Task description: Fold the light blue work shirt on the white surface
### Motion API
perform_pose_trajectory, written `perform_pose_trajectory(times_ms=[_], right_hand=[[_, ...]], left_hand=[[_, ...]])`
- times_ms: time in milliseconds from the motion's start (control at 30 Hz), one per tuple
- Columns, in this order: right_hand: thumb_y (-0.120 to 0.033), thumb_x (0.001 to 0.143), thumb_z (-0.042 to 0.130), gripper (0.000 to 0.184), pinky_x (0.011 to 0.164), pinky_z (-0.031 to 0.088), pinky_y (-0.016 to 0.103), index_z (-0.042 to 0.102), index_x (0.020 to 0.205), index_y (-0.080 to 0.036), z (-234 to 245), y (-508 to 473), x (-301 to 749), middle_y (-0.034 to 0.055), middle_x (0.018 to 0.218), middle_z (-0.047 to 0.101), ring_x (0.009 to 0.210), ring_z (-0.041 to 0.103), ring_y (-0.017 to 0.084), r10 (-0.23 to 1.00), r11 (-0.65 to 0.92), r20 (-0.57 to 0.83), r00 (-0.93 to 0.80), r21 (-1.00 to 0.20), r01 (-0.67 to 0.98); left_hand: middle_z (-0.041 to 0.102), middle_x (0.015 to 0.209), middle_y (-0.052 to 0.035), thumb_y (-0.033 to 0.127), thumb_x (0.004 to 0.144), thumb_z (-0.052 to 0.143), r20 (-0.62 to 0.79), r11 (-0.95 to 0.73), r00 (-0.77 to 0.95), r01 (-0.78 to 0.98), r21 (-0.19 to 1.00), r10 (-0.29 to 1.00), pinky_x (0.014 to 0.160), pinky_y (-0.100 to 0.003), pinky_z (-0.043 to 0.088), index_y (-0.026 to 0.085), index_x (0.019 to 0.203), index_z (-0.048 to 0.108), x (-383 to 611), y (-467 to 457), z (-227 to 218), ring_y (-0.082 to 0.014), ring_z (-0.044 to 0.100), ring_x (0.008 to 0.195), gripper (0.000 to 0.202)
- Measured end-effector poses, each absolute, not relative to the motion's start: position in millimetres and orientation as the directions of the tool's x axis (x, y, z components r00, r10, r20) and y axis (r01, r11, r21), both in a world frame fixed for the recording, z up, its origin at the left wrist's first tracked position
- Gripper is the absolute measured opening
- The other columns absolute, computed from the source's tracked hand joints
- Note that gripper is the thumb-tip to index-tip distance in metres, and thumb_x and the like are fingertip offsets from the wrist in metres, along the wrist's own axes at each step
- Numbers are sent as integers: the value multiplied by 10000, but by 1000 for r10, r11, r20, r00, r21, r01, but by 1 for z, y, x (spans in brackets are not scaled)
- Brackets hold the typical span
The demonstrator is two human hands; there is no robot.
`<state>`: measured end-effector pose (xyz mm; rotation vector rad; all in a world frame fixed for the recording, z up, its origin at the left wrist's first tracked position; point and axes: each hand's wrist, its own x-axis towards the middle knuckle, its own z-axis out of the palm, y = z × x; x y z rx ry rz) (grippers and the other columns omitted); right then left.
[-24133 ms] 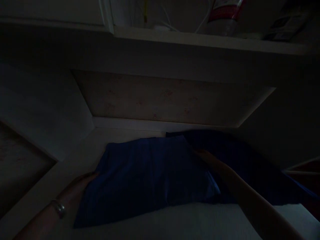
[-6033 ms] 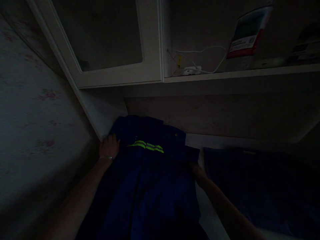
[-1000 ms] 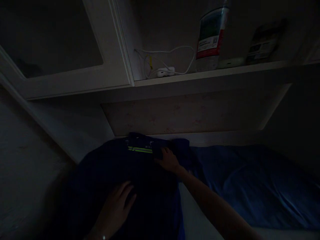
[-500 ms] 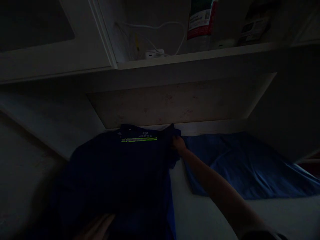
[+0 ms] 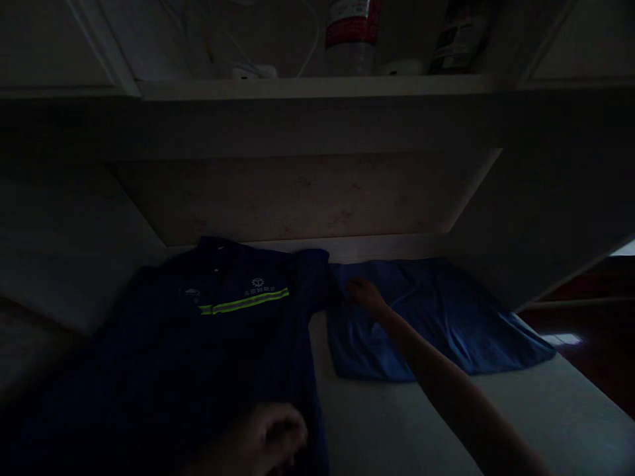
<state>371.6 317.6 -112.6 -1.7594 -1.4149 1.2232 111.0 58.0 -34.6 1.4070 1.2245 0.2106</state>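
A dark navy work shirt [image 5: 208, 350] with a yellow-green reflective stripe [image 5: 243, 302] lies spread on a pale bed surface [image 5: 397, 423] in very dim light. My left hand [image 5: 270, 439] rests on its lower edge with the fingers curled; what they grip is unclear. My right hand [image 5: 364, 294] reaches far forward and lies on the near left corner of a folded lighter blue garment [image 5: 436, 317], just right of the navy shirt's sleeve. Its fingers look loosely bent on the cloth.
A pale headboard panel [image 5: 307, 198] stands behind the clothes. Above it a shelf [image 5: 317, 86] carries a bottle with a red label [image 5: 352, 33], a white charger with cable [image 5: 248, 69] and a small packet [image 5: 459, 36]. Dark floor shows at right [image 5: 590, 337].
My right hand has left the navy shirt's collar corner and moved right onto the blue garment. My left hand stays at the shirt's lower edge. The camera has swung right.
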Motion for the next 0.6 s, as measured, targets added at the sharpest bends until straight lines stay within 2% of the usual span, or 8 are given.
perform_pose_trajectory(times_ms=[100, 200, 300, 367, 467, 533, 600], right_hand=[[-308, 872, 536, 339, 910, 496, 315, 664, 1164, -191, -102, 333, 451, 91, 1189, 674, 1101, 629, 250, 955, -293, -204, 215, -753, 589], [-316, 855, 534, 413, 1009, 428, 409, 636, 1222, -158, -91, 338, 538, 173, 1315, 591, 1265, 508, 323, 899, -414, -155, 409, -606, 680], [-320, 818, 562, 465, 952, 434, 573, 633, 1220, -98, -92, 332, 603, 280, 1316, 552, 1247, 497, 425, 794, -589, -172, 582, -454, 669], [-333, 808, 573, 463, 927, 428, 622, 654, 1184, -75, -101, 328, 625, 303, 1285, 563, 1229, 501, 456, 739, -660, -176, 650, -382, 647], [-347, 841, 529, 429, 965, 416, 586, 690, 1123, -66, -117, 328, 633, 278, 1234, 609, 1196, 542, 425, 723, -678, -152, 674, -345, 649], [-355, 855, 499, 430, 933, 446, 568, 708, 1091, -63, -122, 330, 631, 271, 1184, 639, 1128, 592, 416, 731, -668, -142, 668, -349, 657], [-385, 865, 473, 459, 879, 479, 555, 714, 1098, -72, -123, 330, 629, 265, 1161, 652, 1087, 614, 422, 751, -642, -120, 650, -367, 673]], left_hand=[[702, 1000, -70, 532, 853, 505, -430, 329, 275, 347, 878, 860, 787, -292, 490, 174, 1147, 616, 165, 119, -56, -188, 645, 882, 476], [700, 1043, -82, 396, 841, 559, -337, 276, 75, 422, 864, 939, 799, -266, 468, 154, 1096, 638, 206, 181, -91, -185, 642, 937, 360], [710, 876, -73, 363, 837, 568, -330, 310, -53, 509, 803, 942, 687, -267, 451, 150, 884, 676, 231, 230, -117, -189, 647, 802, 243], [705, 796, -64, 375, 846, 553, -337, 339, -102, 526, 780, 936, 620, -262, 432, 155, 809, 675, 242, 251, -125, -183, 645, 728, 255], [720, 775, -43, 359, 860, 534, -322, 332, -120, 562, 758, 939, 600, -241, 432, 180, 803, 699, 252, 268, -126, -163, 663, 712, 250], [738, 798, -40, 308, 852, 542, -308, 310, -110, 601, 736, 945, 628, -231, 447, 196, 812, 718, 257, 274, -125, -160, 683, 747, 213], [752, 885, -80, 290, 836, 569, -292, 300, -125, 654, 695, 948, 688, -245, 467, 179, 847, 728, 259, 276, -123, -188, 698, 835, 194]])
